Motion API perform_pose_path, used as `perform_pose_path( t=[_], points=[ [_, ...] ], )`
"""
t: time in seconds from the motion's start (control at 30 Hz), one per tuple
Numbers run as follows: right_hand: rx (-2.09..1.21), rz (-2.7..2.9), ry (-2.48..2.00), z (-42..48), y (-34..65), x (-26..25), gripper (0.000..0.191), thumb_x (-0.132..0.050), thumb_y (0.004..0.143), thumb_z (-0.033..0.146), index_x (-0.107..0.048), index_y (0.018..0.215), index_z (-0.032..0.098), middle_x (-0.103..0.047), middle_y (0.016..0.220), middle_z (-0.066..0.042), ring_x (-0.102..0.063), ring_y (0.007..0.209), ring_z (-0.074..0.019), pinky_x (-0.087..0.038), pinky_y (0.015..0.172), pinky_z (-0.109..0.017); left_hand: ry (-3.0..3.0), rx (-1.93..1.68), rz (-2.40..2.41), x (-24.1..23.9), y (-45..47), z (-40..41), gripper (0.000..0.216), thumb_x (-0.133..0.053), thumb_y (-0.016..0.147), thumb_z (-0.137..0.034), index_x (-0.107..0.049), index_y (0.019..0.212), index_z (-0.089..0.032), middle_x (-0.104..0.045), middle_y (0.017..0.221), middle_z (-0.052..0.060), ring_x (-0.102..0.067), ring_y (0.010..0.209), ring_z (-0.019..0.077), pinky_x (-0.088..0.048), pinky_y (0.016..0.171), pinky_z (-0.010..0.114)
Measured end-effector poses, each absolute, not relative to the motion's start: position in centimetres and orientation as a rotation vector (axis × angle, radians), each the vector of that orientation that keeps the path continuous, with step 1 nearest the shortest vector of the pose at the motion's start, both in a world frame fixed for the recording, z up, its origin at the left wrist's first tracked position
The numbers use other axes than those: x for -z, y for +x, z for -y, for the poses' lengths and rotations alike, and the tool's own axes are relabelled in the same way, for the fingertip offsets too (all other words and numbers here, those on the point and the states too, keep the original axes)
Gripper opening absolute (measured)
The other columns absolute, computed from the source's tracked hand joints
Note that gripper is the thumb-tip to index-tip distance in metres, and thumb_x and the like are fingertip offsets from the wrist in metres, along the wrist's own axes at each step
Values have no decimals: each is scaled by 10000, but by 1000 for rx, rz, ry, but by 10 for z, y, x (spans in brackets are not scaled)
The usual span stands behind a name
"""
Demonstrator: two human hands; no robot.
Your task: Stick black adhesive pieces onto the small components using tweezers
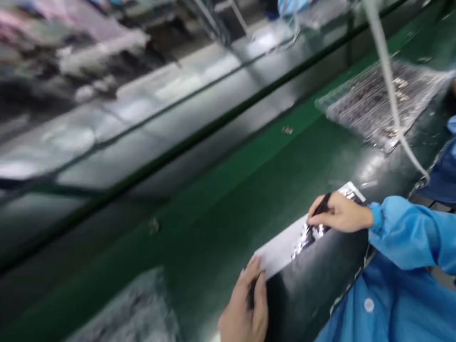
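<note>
A long white strip [281,247] lies aslant on the green work surface, with shiny dark foil-like pieces [305,239] along it. My left hand [245,304] pinches the strip's near end between thumb and fingers. Over the strip's farther half, my right hand [344,212] is closed around slim black tweezers [323,203], held like a pen. Their tips point down toward the strip beside the shiny pieces. Blur hides whether the tips touch a piece.
Clear plastic trays or bags with small parts [377,104] lie at the far right. Another clear plastic sheet [131,308] is at bottom left. Small parts [287,129] dot the green surface. A pale hose [386,71] hangs at right; a dark rail [213,130] crosses behind.
</note>
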State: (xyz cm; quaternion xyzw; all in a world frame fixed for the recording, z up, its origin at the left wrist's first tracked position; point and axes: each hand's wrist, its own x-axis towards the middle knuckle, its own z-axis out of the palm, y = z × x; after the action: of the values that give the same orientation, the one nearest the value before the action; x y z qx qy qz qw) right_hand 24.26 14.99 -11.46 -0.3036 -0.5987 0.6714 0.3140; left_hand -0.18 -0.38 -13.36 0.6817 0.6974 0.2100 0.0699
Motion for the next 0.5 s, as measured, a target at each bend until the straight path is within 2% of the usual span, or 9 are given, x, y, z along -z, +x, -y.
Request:
perform_pose_path(
  t=[0.1,0.23,0.33,0.43,0.5],
  points=[
    [-1773,1687,-835,-154,255,120,201,-645,767,294,-628,853,113,-668,767,-54,-637,722,-146,-510,663,-264,2037,-633,-2047,141,20,14,216,-411,899,-232,-523,1080,-198,-610,1199,101,-511,1186,233,-375,1029,461],
    [-1721,1753,-917,-160,271,119,210,-644,776,302,-640,848,105,-679,783,-67,-652,734,-154,-530,682,-278,2136,-617,-1957,135,34,11,176,-426,890,-182,-513,1043,-189,-610,1203,107,-474,1223,248,-349,1028,521],
    [-1685,1736,-967,-163,278,109,220,-642,779,328,-645,846,119,-678,770,-56,-659,732,-153,-543,689,-279,2181,-724,-1979,125,42,12,152,-449,878,-147,-521,1007,-184,-639,1140,109,-525,1163,244,-442,939,460],
    [-1646,1789,-955,-163,271,97,198,-650,769,321,-648,837,134,-677,790,-50,-660,732,-147,-544,683,-263,2297,-776,-1875,114,55,13,171,-465,864,-101,-530,1008,-165,-659,1088,111,-602,970,203,-499,782,348],
    [-1708,1828,-928,-160,259,94,192,-656,761,308,-629,842,136,-674,756,-40,-661,694,-141,-545,644,-252,2426,-672,-1736,111,66,12,156,-460,863,-96,-546,979,-156,-645,1132,118,-599,827,179,-493,691,313]
  ],
)
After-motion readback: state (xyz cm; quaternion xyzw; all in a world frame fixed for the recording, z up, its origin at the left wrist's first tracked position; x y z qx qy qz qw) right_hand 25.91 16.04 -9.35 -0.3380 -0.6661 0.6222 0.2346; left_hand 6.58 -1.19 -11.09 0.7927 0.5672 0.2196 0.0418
